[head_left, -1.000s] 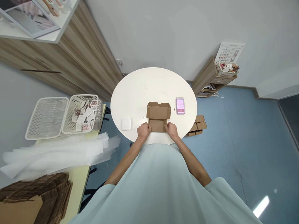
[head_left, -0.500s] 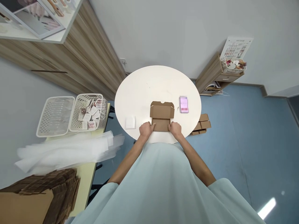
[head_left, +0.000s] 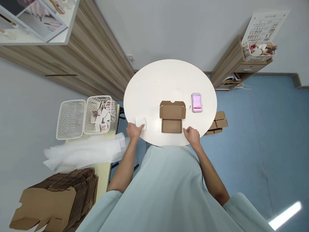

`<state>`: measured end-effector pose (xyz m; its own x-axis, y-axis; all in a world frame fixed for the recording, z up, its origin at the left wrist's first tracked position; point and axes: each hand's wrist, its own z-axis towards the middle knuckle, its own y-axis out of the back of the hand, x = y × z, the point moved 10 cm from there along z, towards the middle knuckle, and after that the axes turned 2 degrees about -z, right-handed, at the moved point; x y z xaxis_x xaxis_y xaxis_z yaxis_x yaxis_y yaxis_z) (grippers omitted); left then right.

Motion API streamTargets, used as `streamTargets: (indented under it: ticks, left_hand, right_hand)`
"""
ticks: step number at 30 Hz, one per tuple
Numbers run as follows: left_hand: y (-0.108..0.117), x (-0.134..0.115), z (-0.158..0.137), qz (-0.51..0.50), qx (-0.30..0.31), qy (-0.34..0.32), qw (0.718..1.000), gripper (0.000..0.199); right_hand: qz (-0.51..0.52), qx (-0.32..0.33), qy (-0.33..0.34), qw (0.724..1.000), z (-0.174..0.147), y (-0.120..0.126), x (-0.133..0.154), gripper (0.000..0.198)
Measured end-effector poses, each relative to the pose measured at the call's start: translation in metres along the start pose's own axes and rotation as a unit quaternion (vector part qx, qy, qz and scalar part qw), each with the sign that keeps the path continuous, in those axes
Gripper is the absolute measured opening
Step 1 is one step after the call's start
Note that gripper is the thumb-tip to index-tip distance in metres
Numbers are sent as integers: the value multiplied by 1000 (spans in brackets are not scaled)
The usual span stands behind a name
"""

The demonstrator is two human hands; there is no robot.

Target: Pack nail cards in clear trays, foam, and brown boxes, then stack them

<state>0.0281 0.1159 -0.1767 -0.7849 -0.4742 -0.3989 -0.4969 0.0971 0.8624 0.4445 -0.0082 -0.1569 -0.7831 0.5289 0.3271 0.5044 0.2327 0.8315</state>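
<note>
Behind everything, a pale wall (head_left: 181,32); beneath and to the right, blue floor (head_left: 243,145). At left, a tall wood-grain cabinet (head_left: 101,48). In the middle, a white table (head_left: 166,83) with rounded edges. Beside it at left, a pale yellow table (head_left: 102,175); near the wall at right, a small cabinet (head_left: 228,61). On the yellow table, a stack of flat cardboard (head_left: 48,206), white sheets (head_left: 84,153) and two white baskets (head_left: 88,112), small cards in one. On the floor, past the white table's right edge, a pile of boxes (head_left: 218,122).

Near the front of the white table, a brown box (head_left: 172,125), lid tipped back. Just beside its right front corner, the right hand (head_left: 192,135), fingers curled; contact between fingertips, or with the box, impossible to tell. At the table's left front edge, the left hand (head_left: 134,130), thumb over a white packet, other fingers bunched alongside; firmness of grip impossible to tell. Right of the box, well apart, a pink pack (head_left: 196,103), face blurred. Smallest, under the left thumb, the white packet (head_left: 140,121), flat on the table.
</note>
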Motion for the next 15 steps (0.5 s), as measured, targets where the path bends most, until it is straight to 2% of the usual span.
streamTargets:
  ticks: [5, 10, 12, 15]
  left_hand:
    - [2, -24, -11, -36, -14, -47, 998, 37]
    - [4, -50, -34, -111, 40, -123, 985, 21]
    - [3, -71, -50, -174, 85, -174, 966, 21]
    - [-3, -117, -82, -244, 175, -280, 912, 23]
  right_hand:
    - [23, -6, 15, 1000, -2, 4, 4, 30]
    - [134, -45, 86, 986, -3, 30, 22, 20]
    - [212, -57, 141, 965, -5, 42, 36, 24]
    - [312, -29, 211, 926, -7, 49, 59, 50]
